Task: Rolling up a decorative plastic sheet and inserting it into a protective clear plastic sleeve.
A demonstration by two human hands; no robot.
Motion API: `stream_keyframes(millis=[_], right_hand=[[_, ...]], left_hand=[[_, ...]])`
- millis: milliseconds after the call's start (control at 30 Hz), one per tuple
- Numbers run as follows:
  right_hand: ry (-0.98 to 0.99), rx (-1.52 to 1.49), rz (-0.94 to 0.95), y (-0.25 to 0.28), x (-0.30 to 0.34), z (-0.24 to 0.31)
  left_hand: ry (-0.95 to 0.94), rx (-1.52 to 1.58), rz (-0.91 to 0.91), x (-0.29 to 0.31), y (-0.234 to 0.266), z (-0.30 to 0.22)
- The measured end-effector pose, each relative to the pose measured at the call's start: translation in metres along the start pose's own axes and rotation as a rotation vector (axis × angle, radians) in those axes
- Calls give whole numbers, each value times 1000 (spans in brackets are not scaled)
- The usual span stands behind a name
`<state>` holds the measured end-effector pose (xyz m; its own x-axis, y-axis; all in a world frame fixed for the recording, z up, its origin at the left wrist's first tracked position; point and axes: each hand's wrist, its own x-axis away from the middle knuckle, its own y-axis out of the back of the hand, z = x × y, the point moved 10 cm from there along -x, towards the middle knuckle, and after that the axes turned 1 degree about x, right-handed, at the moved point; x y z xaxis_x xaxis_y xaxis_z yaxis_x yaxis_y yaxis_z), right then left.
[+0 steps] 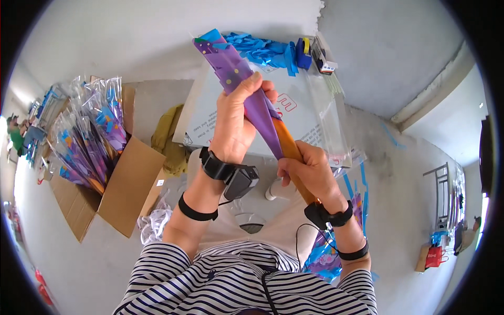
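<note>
A long, narrow folded bundle of printed fabric [226, 63], purple with yellow dots and an orange stretch lower down, slants across in front of me. My left hand [236, 118] is wrapped round its middle, thumb pressed on top. Lower on the orange part, my right hand [311, 170] pinches the bundle between thumb and fingers. The bundle's lower end is partly hidden by my right hand and wrist. Beneath it lies a white printed box top [210, 110], with clear plastic sleeves [326, 118] along its right side.
Blue strips [260, 50], a blue tape dispenser [303, 54] and a small box [323, 56] sit at the far edge. An open carton [131, 184] at left holds several sleeved bundles [86, 147]. Olive cloth [167, 139] lies between. Colourful fabric [323, 257] is piled by my right arm.
</note>
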<state>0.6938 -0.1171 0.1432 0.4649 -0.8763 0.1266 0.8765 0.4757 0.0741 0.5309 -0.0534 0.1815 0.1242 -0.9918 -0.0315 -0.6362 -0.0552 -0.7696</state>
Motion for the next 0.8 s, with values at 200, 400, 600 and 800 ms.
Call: stream_keyframes(millis=[200, 400, 600, 800], right_hand=[[-106, -201, 101, 1, 3, -15], [-135, -174, 111, 6, 7, -30], [-63, -198, -38, 17, 0, -50], [-251, 111, -289, 50, 28, -102]], left_hand=[[121, 65, 82, 4, -3, 9], [81, 28, 85, 2, 7, 30], [323, 98, 47, 55, 24, 115], [451, -42, 54, 69, 43, 162]])
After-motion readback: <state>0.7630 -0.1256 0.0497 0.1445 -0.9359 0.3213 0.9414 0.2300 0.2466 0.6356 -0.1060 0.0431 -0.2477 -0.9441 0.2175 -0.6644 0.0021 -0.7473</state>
